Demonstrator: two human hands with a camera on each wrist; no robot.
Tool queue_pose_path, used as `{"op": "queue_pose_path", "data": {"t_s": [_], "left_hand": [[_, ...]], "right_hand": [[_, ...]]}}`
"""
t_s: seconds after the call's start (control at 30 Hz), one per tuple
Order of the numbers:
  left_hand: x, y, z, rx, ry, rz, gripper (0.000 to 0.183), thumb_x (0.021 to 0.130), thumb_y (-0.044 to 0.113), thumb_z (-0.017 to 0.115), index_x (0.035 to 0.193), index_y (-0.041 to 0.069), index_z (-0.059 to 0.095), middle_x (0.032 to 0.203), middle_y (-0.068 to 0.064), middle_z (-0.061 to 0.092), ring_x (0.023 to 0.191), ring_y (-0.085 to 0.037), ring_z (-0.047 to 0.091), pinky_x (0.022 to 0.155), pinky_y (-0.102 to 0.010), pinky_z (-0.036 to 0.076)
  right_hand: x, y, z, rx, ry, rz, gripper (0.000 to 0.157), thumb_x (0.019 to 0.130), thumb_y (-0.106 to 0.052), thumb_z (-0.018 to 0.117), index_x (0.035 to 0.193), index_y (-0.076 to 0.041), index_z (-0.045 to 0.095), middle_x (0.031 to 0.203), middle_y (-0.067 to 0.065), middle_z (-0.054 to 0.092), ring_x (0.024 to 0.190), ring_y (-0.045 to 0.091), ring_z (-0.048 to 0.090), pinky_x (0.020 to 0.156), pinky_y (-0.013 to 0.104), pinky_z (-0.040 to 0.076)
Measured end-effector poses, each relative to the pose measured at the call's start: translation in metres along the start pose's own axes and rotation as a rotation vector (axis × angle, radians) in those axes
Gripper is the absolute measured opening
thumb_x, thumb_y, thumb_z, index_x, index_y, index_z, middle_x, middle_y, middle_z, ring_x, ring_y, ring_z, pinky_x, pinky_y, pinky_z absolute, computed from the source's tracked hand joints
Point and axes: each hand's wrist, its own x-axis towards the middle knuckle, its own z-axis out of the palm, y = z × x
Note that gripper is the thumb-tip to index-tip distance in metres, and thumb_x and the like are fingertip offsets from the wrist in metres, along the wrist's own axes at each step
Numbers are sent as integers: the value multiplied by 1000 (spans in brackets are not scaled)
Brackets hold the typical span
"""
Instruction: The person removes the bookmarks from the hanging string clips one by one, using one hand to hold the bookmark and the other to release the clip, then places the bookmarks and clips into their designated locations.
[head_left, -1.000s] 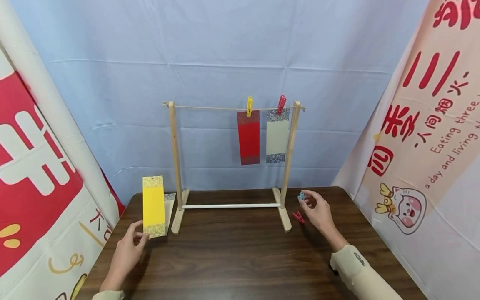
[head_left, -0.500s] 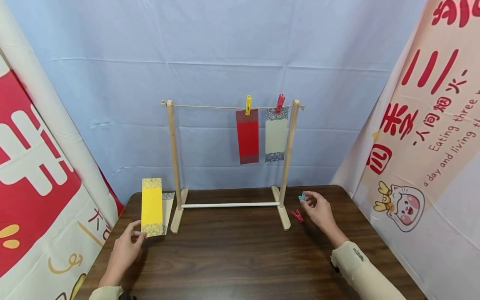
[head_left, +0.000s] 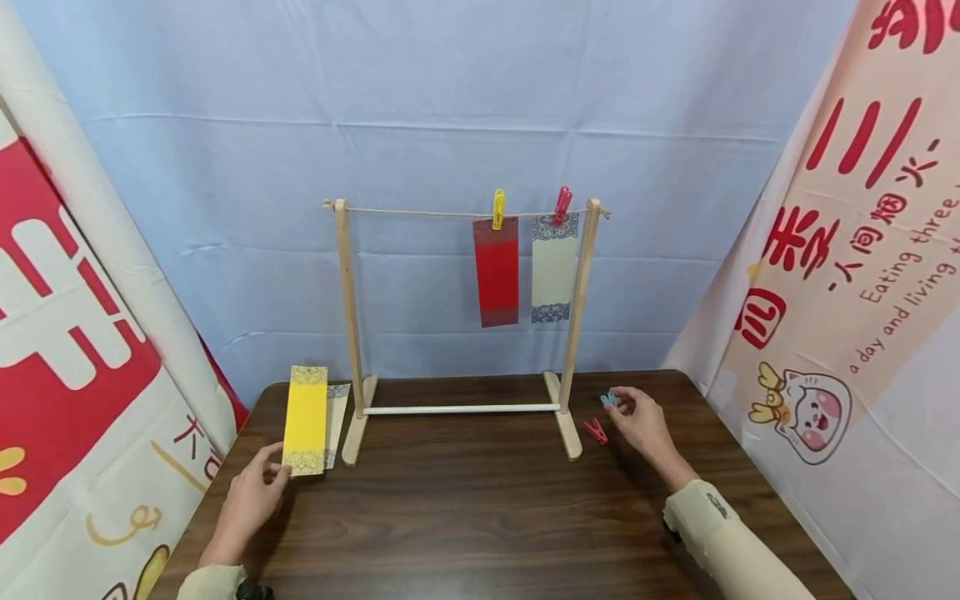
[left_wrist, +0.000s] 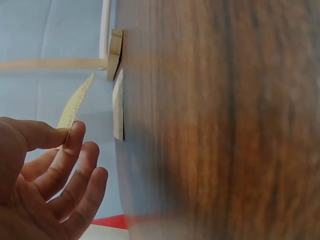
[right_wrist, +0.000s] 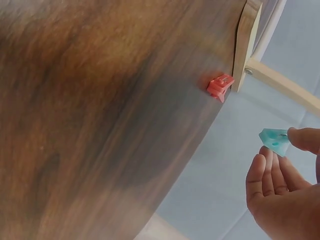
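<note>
My left hand point(head_left: 251, 493) pinches a yellow paper card point(head_left: 306, 421) with patterned ends by its lower corner, between thumb and index finger. The left wrist view shows the card point(left_wrist: 75, 105) nearly edge-on, above the tabletop. Behind it a cream card point(head_left: 337, 417) lies on the table. At the right, my right hand point(head_left: 641, 429) pinches a light blue clothespin point(head_left: 608, 399); in the right wrist view the clothespin point(right_wrist: 274, 140) sits between thumb and fingers. Close by on the table lies a red clothespin point(head_left: 596, 431).
A wooden stand point(head_left: 349, 317) with a string point(head_left: 420, 212) across its top stands at the table's back. From the string hang a red card point(head_left: 497, 275) under a yellow clothespin point(head_left: 498, 208) and a cream card point(head_left: 553, 271) under a red clothespin point(head_left: 562, 206), near the right post.
The yellow card's top has tipped slightly right and away. My right hand, with the blue clothespin, has shifted slightly right and down. The hanging cards stay on the string.
</note>
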Motion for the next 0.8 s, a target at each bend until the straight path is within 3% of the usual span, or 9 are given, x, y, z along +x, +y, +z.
{"op": "queue_pose_path", "data": {"t_s": [0.47, 0.67, 0.8], "left_hand": [[3, -4, 0, 18, -17, 10, 49, 109, 15, 61, 151, -5, 49, 110, -22, 76, 92, -31, 72, 82, -54, 56], [5, -5, 1, 25, -22, 10, 47, 107, 14, 61, 149, -6, 51, 109, -22, 76, 92, -30, 72, 83, -56, 55], [7, -6, 1, 21, -49, -2, 48, 108, 15, 60, 150, -5, 51, 110, -21, 75, 85, -23, 68, 78, -49, 55]], "right_hand": [[1, 6, 5, -17, -47, 20, 35, 101, -8, 74, 130, 11, 67, 107, 24, 71, 93, 33, 70, 84, 49, 58], [2, 9, 6, -42, -83, 61, 37, 101, -9, 74, 130, 11, 67, 104, 21, 71, 90, 30, 68, 76, 42, 56], [3, 12, 8, -60, -101, 87, 38, 101, -12, 74, 131, 11, 67, 104, 20, 72, 88, 28, 68, 73, 38, 54]]}}
